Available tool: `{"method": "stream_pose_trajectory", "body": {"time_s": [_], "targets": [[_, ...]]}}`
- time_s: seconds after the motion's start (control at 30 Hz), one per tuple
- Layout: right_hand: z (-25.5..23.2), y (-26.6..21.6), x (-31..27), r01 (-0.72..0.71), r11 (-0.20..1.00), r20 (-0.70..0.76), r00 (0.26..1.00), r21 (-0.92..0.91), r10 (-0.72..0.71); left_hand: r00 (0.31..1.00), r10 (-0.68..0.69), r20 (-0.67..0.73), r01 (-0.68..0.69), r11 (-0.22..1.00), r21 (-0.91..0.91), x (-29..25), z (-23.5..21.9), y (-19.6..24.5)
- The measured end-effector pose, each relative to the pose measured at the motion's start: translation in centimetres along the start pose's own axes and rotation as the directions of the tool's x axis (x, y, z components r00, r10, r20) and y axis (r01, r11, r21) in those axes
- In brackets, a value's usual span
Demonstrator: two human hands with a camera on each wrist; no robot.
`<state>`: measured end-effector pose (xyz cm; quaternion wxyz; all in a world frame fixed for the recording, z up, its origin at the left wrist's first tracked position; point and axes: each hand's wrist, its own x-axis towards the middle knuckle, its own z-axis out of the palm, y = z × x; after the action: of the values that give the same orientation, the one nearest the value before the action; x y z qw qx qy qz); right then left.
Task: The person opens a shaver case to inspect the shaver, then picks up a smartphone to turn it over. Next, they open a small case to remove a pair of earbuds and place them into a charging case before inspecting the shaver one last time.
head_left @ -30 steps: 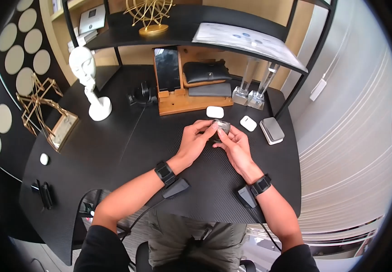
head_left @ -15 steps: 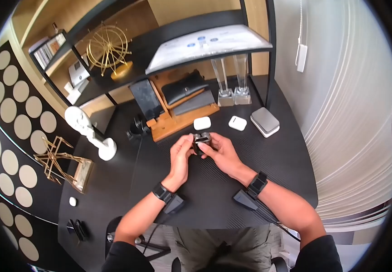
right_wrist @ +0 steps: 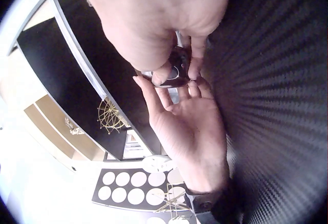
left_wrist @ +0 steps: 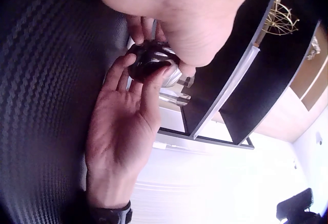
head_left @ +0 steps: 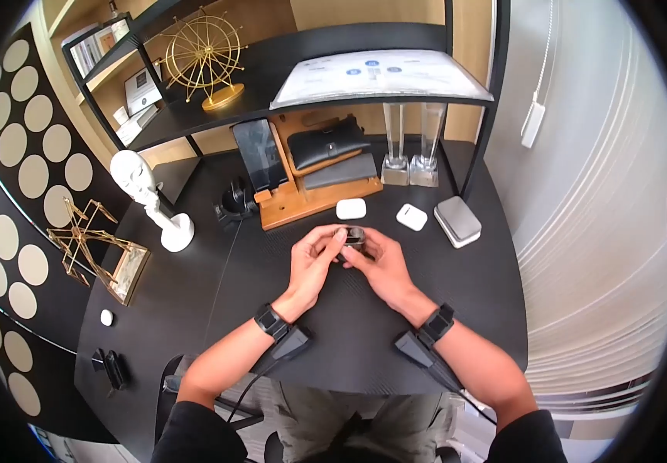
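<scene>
Both hands meet over the middle of the desk around a small dark, glossy, rounded case (head_left: 356, 238). My left hand (head_left: 312, 261) holds it from the left, its thumb at the near side. From the right, my right hand (head_left: 386, 267) grips it with thumb and curled fingers. In the left wrist view the case (left_wrist: 154, 62) shows bright reflections between the fingertips of both hands. Fingers cover much of the case (right_wrist: 179, 62) in the right wrist view. Just beyond the hands lie two small white cases, one rounded (head_left: 351, 208) and one squarer (head_left: 411, 217).
A wooden stand (head_left: 318, 202) carries a phone (head_left: 261, 154) and a black pouch (head_left: 328, 145). To the right sits a grey-and-white box (head_left: 457, 221), near crystal trophies (head_left: 423, 170). A white figurine (head_left: 177, 233) and a bronze frame sculpture (head_left: 129, 274) stand left. Above runs a black shelf (head_left: 264, 100).
The head view has shifted and tilted, so the desk appears turned. Both hands have kept hold of the dark case, which has been turned between the fingers.
</scene>
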<state>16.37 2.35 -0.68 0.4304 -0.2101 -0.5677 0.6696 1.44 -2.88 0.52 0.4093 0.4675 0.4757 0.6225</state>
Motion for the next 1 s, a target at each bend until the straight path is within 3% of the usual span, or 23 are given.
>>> {"method": "stream_pose_trajectory", "body": {"time_s": [0.13,0.4,0.77,1.0], "targets": [[-0.31,0.88,0.05,0.061,0.997,-0.024,0.998,0.038,-0.06,0.999,0.045,0.01,-0.046,0.999,0.012,-0.05,0.13,-0.41],[-0.11,0.25,-0.22,-0.045,0.999,-0.051,0.998,-0.022,0.044,0.998,0.022,-0.053,-0.029,0.991,-0.134,0.39,-0.52,-0.99],[-0.18,0.46,-0.09,-0.023,0.999,-0.029,0.999,-0.033,0.022,0.998,0.008,-0.07,-0.015,0.994,-0.107,0.23,-0.3,-0.76],[-0.08,0.18,-0.09,-0.029,1.0,-0.041,0.999,0.007,0.029,0.999,-0.04,0.014,0.041,0.996,-0.084,0.19,-0.67,-0.83]]}}
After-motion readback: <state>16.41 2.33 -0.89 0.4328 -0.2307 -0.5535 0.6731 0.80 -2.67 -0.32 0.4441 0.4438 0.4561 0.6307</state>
